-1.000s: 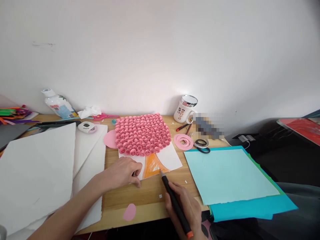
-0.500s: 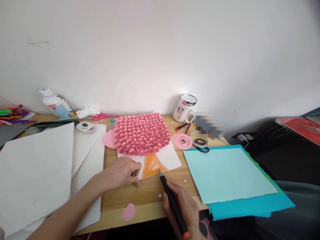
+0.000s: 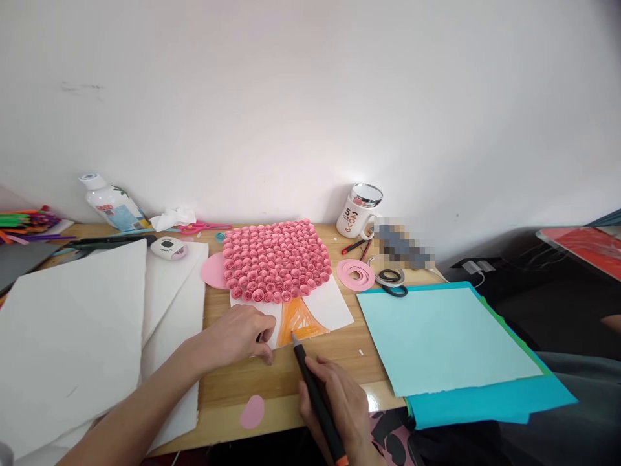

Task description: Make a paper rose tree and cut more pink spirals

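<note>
My right hand (image 3: 337, 401) grips a black marker (image 3: 315, 388) with an orange end. Its tip touches an orange tree-trunk shape (image 3: 297, 322) on a white sheet of paper (image 3: 332, 307). The colouring is streaky, with pale gaps. Dense rows of rolled pink paper roses (image 3: 276, 259) cover the upper part of the sheet. My left hand (image 3: 247, 331) rests on the sheet's lower left corner, fingers curled in. A small dark bit shows between its thumb and fingers, too hidden to name.
White sheets (image 3: 77, 336) lie on the left, with a white-and-pink glue tape dispenser (image 3: 168, 248) behind. A bottle (image 3: 114, 206) and a mug (image 3: 358, 212) stand by the wall. Pink paper rings (image 3: 356, 275), scissors (image 3: 395, 291) and turquoise sheets (image 3: 451, 340) lie right. A pink paper piece (image 3: 252, 412) is near the front edge.
My right hand has moved the marker left, its tip going from the trunk's lower right to its lower left part. My left hand has stayed in place on the paper.
</note>
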A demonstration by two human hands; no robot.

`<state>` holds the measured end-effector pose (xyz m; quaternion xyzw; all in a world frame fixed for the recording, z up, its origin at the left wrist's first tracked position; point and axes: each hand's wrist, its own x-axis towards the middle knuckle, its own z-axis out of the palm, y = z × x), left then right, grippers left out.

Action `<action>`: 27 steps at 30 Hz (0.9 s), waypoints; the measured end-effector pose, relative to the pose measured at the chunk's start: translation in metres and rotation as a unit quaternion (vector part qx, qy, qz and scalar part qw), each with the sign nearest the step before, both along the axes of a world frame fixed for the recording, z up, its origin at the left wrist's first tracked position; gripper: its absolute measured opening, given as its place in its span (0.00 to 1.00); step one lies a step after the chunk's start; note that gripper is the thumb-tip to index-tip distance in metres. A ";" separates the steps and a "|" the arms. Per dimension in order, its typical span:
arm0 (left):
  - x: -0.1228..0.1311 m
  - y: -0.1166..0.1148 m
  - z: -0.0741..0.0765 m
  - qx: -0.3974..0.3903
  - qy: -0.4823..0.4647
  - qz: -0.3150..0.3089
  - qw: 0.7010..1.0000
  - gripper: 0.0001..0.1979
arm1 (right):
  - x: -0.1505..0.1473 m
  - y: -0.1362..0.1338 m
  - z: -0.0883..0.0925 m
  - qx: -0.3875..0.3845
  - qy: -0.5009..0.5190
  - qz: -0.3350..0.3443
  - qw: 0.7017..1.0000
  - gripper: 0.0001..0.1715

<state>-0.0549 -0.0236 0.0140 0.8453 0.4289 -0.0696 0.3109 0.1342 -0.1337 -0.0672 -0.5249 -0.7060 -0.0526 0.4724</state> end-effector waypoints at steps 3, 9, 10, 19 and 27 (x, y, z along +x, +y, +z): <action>-0.001 0.000 -0.002 0.008 -0.001 -0.001 1.000 0.17 | 0.005 0.000 0.001 -0.015 0.003 -0.023 1.000 0.11; -0.001 -0.001 -0.002 0.007 0.007 0.002 1.000 0.16 | 0.002 0.002 0.002 0.002 -0.002 -0.012 1.000 0.10; -0.001 -0.001 -0.002 0.008 0.002 0.002 1.000 0.16 | 0.001 0.002 0.003 0.007 -0.008 -0.007 1.000 0.10; -0.004 0.000 -0.006 0.012 -0.007 0.001 1.000 0.16 | 0.001 0.003 0.005 -0.017 0.011 -0.018 1.000 0.11; -0.004 0.000 -0.008 0.014 -0.007 0.004 1.000 0.17 | 0.014 0.003 0.012 -0.062 -0.017 -0.012 0.998 0.13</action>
